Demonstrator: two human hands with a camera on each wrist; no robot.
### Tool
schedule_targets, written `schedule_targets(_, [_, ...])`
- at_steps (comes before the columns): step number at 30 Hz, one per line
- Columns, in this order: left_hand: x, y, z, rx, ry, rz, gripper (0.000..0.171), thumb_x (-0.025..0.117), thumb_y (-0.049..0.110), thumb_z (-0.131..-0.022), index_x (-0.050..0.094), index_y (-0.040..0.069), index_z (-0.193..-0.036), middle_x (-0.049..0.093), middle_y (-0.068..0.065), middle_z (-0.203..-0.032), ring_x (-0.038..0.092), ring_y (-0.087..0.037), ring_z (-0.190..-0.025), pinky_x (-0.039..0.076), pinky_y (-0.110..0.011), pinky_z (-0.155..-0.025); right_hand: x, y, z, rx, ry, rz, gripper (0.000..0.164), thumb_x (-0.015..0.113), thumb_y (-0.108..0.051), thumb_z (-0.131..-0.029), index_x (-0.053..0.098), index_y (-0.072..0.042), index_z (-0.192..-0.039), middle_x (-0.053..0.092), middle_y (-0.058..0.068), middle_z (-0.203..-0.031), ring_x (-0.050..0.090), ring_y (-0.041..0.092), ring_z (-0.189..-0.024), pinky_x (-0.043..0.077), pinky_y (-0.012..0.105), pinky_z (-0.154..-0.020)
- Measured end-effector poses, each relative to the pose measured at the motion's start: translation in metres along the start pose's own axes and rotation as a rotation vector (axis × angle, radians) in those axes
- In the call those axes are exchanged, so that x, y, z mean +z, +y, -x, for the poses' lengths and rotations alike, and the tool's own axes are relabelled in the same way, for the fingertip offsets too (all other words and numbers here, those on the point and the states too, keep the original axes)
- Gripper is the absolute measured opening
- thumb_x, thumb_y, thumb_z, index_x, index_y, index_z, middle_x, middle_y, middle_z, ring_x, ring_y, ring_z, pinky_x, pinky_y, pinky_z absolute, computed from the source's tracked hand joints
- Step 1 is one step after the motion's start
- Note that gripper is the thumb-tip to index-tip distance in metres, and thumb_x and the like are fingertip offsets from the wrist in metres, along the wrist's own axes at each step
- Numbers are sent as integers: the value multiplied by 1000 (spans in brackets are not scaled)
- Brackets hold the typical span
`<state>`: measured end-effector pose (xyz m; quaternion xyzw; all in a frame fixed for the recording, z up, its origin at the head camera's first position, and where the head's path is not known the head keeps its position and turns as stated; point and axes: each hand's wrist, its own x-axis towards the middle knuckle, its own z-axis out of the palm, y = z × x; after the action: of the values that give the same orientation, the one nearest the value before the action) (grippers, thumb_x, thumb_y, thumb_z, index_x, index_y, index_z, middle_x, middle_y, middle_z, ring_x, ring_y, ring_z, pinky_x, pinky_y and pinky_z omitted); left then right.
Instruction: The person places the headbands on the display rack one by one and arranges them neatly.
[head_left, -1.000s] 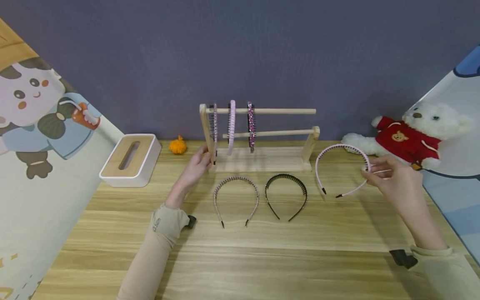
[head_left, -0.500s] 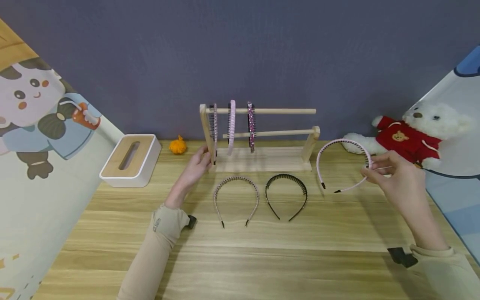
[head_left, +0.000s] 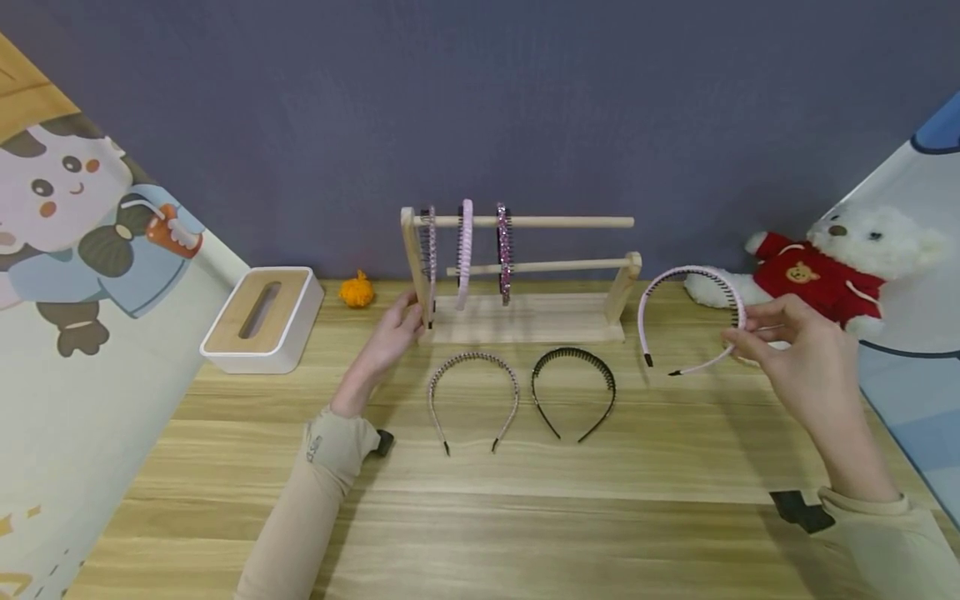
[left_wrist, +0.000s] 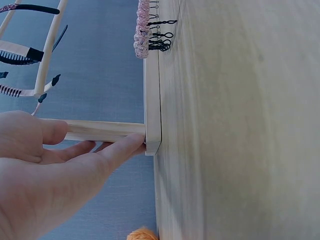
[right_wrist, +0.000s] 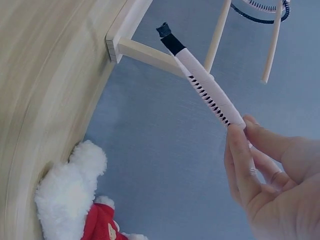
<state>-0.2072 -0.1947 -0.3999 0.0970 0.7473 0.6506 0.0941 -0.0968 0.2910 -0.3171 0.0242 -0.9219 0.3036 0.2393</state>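
Note:
My right hand (head_left: 802, 358) pinches a light pink toothed headband (right_wrist: 214, 89) by one side, between thumb and fingers. It is held up off the table, right of the wooden rack (head_left: 555, 323), with its black-tipped ends downward. My left hand (head_left: 392, 332) grips the rack's left post (left_wrist: 107, 131) low down, near the base. On the rack's rods hang a thin beaded headband (head_left: 432, 258), a pale pink wrapped headband (head_left: 465, 258) and a sparkly purple-pink headband (head_left: 505, 250). Before the rack lie a pink beaded headband (head_left: 473, 357) and a black toothed headband (head_left: 573, 352).
A white tissue box (head_left: 251, 362) with a wooden lid stands at the left, beside a small orange pumpkin (head_left: 356, 292). At the right back sits a white teddy bear (head_left: 813, 271) in a red sweater. A dark wall (head_left: 480, 108) rises behind the table.
My right hand has lifted the pink headband somewhat higher, tipping it a little and bringing it slightly rightward. The left hand stays on the rack's post.

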Motion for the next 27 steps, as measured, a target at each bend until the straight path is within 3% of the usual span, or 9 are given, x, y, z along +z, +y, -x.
schedule_targets(15, [1,1,0,2,10,-4,51,31,11,-119,22,-7,-166,41,-36,-154,44,-47,-142,38,-54,-122,-2,-13,-3,27,32,16,36,89,-4,-89,70,10,-116,75,30,-105,43,-32,-79,37,0,-64])
schedule_targets(27, [2,0,-2,-13,34,-62,51,32,13,-118,25,-6,-165,44,-32,-154,49,-41,-137,42,-49,-119,-1,-23,-4,29,52,-3,37,89,-5,-88,71,8,-118,75,30,-107,45,-31,-79,38,1,-62])
